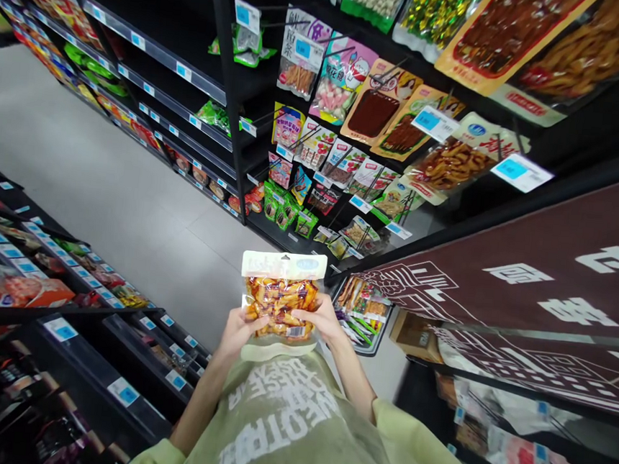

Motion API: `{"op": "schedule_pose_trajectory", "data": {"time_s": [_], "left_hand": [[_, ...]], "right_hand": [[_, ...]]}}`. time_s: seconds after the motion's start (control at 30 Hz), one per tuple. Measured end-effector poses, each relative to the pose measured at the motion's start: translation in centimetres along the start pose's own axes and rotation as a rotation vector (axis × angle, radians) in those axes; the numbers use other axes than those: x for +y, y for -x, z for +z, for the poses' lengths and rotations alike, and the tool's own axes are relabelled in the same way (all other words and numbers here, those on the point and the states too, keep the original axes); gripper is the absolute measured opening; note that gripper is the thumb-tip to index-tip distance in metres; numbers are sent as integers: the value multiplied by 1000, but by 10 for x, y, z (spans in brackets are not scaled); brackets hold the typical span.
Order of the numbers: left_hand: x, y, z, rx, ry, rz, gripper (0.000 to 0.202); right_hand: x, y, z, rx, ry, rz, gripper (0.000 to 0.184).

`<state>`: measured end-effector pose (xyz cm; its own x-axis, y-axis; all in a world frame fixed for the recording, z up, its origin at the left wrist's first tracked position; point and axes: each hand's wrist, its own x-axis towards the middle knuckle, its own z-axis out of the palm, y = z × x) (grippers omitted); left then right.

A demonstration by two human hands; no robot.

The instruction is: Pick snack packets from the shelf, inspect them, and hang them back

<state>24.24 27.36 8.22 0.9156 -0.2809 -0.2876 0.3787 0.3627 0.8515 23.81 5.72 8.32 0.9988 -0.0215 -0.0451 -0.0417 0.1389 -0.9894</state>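
I hold a clear snack packet [281, 294] with orange pieces inside and a pale header strip, upright in front of my chest. My left hand [239, 328] grips its lower left edge, fingers curled round it. My right hand [323, 318] grips the lower right edge, thumb across the front near a barcode. Below the packet my green printed shirt fills the bottom of the view.
Black pegboard racks [352, 120] with several hanging snack bags and blue price tags stand ahead. Low shelves [66, 290] of packets line the left. A grey tiled aisle [102, 178] runs between them. A dark red banner [554, 282] and a cardboard box [414, 335] sit at right.
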Motion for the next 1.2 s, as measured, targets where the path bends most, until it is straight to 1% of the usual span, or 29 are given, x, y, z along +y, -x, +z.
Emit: {"op": "schedule_pose_trajectory", "data": {"time_s": [0.13, 0.27, 0.43, 0.63, 0.97, 1.2], "left_hand": [[-3, 2, 0, 0, -17, 20, 45], [-11, 2, -6, 8, -50, 53, 46], [-17, 0, -11, -9, -64, 61, 46], [-18, -1, -9, -5, -61, 62, 45], [-24, 3, -13, 15, -138, 103, 38], [-18, 4, -9, 55, -141, 90, 41]], "right_hand": [[-1, 3, -1, 9, 5, 7, 39], [-2, 5, 1, 10, -30, 16, 40], [-4, 7, 3, 25, -46, 44, 39], [-5, 8, 1, 35, -60, 48, 43], [4, 9, -2, 18, -52, 44, 40], [5, 5, -2, 4, -50, 67, 42]]}}
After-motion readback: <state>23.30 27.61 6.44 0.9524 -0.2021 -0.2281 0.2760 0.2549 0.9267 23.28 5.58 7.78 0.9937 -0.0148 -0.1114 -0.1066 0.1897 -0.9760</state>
